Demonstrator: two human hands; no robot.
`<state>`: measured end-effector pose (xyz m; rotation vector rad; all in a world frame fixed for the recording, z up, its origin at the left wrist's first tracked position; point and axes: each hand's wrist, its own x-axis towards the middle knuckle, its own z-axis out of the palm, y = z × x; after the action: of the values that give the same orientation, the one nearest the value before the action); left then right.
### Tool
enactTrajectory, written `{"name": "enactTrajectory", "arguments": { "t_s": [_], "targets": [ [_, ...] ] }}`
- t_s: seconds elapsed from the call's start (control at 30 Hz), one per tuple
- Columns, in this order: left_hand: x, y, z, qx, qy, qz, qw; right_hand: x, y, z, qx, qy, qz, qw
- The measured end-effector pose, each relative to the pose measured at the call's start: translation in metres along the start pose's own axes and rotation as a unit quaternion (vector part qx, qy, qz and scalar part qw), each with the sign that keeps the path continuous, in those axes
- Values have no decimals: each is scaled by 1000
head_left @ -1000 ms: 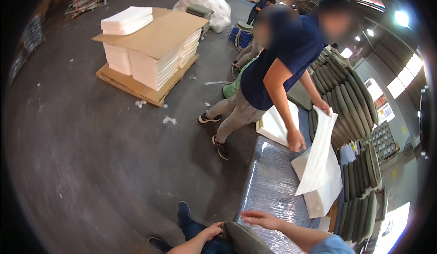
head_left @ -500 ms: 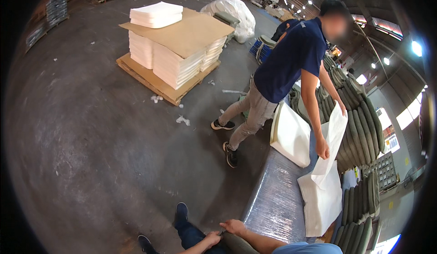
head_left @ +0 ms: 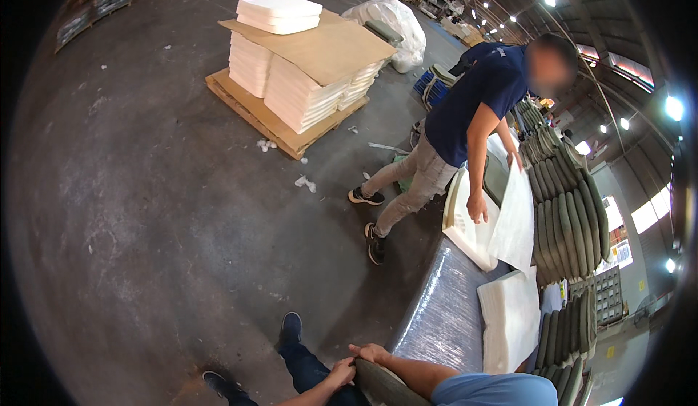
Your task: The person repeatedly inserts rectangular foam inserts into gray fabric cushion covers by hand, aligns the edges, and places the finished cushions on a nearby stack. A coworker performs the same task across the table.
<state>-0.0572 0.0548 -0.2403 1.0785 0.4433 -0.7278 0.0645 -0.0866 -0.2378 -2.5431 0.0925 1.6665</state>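
Note:
A grey-green padded cushion [head_left: 382,386] is at the lower edge, in front of my body, partly cut off by the frame. At its near-left edge my left hand [head_left: 340,372] is closed, pinching the rim. My right hand [head_left: 371,353] grips the cushion's upper corner, thumb and fingers closed over the edge. Right beside my right forearm lies a work table wrapped in clear plastic film [head_left: 440,311]. On that table rests a thick stack of white sheets [head_left: 509,319].
Across the table a co-worker [head_left: 476,108] lays a white sheet [head_left: 514,220] over another white stack [head_left: 465,217]. Several grey-green cushions [head_left: 567,217] are piled along the right. A pallet [head_left: 291,144] on the floor bears white stacks under a cardboard sheet [head_left: 342,42]. White scraps [head_left: 305,183] lie nearby.
The cushion in my hands has come up and shows more. The co-worker has shifted the white sheet from the nearer stack to the farther one, one hand now off it.

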Motion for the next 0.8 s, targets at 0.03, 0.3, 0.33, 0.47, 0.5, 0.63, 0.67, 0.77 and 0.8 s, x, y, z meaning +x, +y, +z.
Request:
{"name": "enactTrajectory", "arguments": {
  "t_s": [0.03, 0.3, 0.33, 0.47, 0.5, 0.63, 0.67, 0.77, 0.8],
  "targets": [
    [6, -6, 1, -26, 0, 26, 999, 5, 2, 0, -11, 15, 13, 1000],
    [26, -40, -10, -22, 68, -22, 997, 34, 2, -1, 4, 50, -106, 993],
    [19, -33, -12, -38, 96, -69, 992, 29, -7, -3, 14, 51, -107, 993],
    [11, -19, -5, -216, 155, -125, 956, -6, -40, -18, -21, 115, -126, 985],
    [16, -21, -2, -248, 165, -142, 944, -4, -36, -21, -19, 88, -98, 991],
    [32, -31, 4, -323, 181, -179, 912, 9, -13, -20, -57, -3, -23, 998],
    [34, -34, 5, -332, 181, -178, 908, 13, -8, -17, -80, -22, -16, 996],
    [44, -40, 14, -398, 133, -109, 901, 24, 6, -4, -28, 31, -26, 999],
    [50, -35, 18, -435, 136, -102, 884, 13, -8, -13, -16, 52, -9, 998]
  ]
}}
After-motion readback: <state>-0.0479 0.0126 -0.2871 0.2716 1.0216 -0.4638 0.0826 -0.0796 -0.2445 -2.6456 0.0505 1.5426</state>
